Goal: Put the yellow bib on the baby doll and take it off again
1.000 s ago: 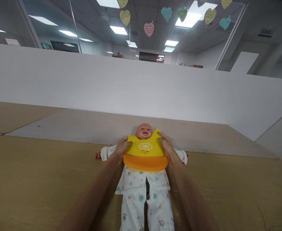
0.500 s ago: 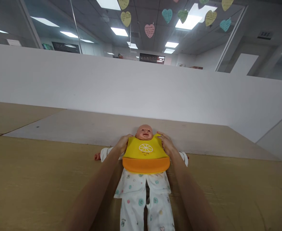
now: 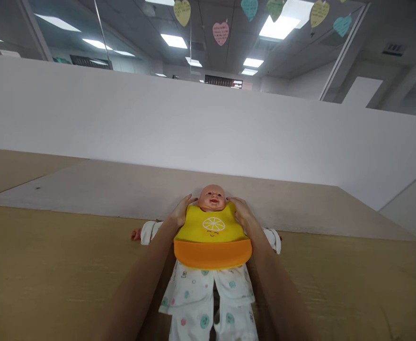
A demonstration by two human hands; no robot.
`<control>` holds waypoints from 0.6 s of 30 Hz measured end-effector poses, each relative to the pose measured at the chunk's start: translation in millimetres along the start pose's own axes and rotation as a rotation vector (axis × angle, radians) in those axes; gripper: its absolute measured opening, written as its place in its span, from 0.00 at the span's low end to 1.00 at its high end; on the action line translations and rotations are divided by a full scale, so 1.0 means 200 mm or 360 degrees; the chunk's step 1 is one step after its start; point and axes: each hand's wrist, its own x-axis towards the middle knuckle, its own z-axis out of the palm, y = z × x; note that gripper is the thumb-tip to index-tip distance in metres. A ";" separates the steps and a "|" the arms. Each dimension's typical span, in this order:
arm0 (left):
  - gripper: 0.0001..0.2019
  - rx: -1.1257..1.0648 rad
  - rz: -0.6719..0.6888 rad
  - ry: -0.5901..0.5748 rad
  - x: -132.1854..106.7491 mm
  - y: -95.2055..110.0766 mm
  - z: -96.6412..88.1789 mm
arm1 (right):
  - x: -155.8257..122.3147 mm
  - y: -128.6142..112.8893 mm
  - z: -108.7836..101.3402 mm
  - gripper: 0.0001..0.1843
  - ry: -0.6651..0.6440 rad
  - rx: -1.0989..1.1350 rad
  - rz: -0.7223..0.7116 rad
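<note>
A baby doll (image 3: 211, 195) lies on its back, head away from me and arms out to the sides, in white patterned clothes (image 3: 193, 289). Over its chest is a yellow bib (image 3: 197, 222) with a citrus-slice face and an orange catch pocket (image 3: 213, 255). My left hand (image 3: 182, 210) is closed at the bib's upper left corner, fingers reaching to the side of the doll's neck. On the other side, my right hand (image 3: 240, 210) grips the upper right corner, fingertips beside the neck. The bib's neck straps are hidden by my hands and the doll's head.
The doll lies on a tan wooden surface (image 3: 69, 265), its head on a greyish strip (image 3: 122, 189) along a white wall (image 3: 158, 123). Above the wall is a glass partition with several heart-shaped notes, among them a pink one (image 3: 220, 33).
My right fingers have moved inward to the neck, and the yellow strap end seen there before is now hidden. The left fingers reach slightly higher beside the head. The view has shifted slightly.
</note>
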 end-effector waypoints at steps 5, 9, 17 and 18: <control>0.22 -0.0085 -0.0027 -0.0047 0.05 -0.02 -0.02 | -0.01 0.01 0.02 0.17 0.0006 0.0014 0.0051; 0.20 -0.0181 -0.0015 -0.0058 0.06 -0.03 -0.02 | -0.02 0.00 0.04 0.19 -0.0126 0.0169 0.0098; 0.22 -0.0300 0.0065 -0.0087 0.02 -0.02 0.00 | -0.04 -0.08 0.06 0.15 -0.0428 0.0525 0.0176; 0.22 -0.0263 0.0087 -0.0066 0.01 -0.03 0.00 | -0.04 -0.08 0.06 0.15 -0.0444 0.0547 0.0197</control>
